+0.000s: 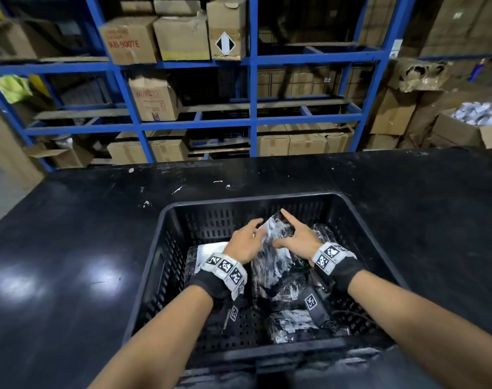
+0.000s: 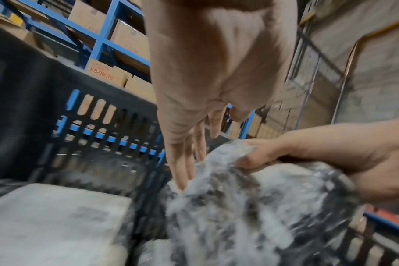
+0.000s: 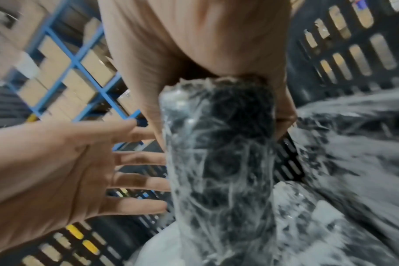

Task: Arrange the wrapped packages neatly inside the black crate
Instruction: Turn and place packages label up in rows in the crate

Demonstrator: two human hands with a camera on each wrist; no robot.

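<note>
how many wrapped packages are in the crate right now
4 that I can make out in the black crate: the held package between both hands, one with a white label at left, one at right, one nearest. More may be hidden.

Both bare forearms reach forward and converge, each wrist wearing a black band with checkered marker tags. The left hand (image 1: 246,242) is spread, fingers straight. The right hand (image 1: 295,237) has its thumb and fingers clamped, index finger pointing forward.

Bare forearms w/ black wrist straps (image 1: 211,284), white bands w/ blk checker tags (image 1: 330,255).
</note>
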